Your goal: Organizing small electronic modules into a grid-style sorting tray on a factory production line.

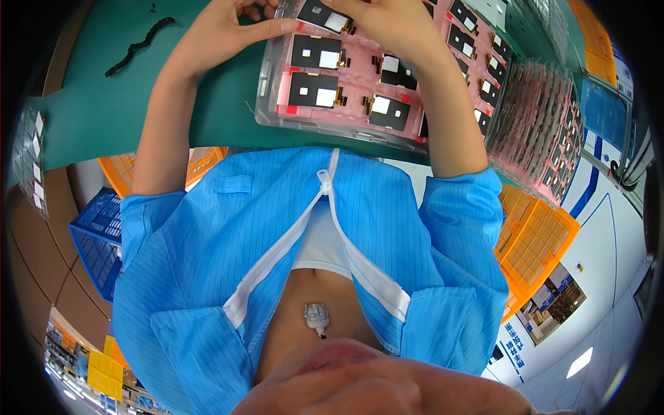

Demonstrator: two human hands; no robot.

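At the top edge, both my hands are over a clear plastic tray (266, 104) with pink lining. A black flat part (323, 16) with white patches, a red tab and a small ribbon connector lies tilted between them. My right hand (394, 24) reaches in from the right, its fingers closed at this part's upper edge. Beside the part's left end, my left hand (228, 31) has its thumb tip at the red tab and its other fingers curled. The frame edge cuts off some fingertips. Similar black parts (315, 90) lie in rows in the tray.
A stack of filled clear trays (536, 128) stands right of the tray. A black twisted strip (138, 47) lies on the green table (90, 104). Orange crates (536, 238) and a blue crate (97, 232) stand lower down. Another tray (33, 159) is at the far left.
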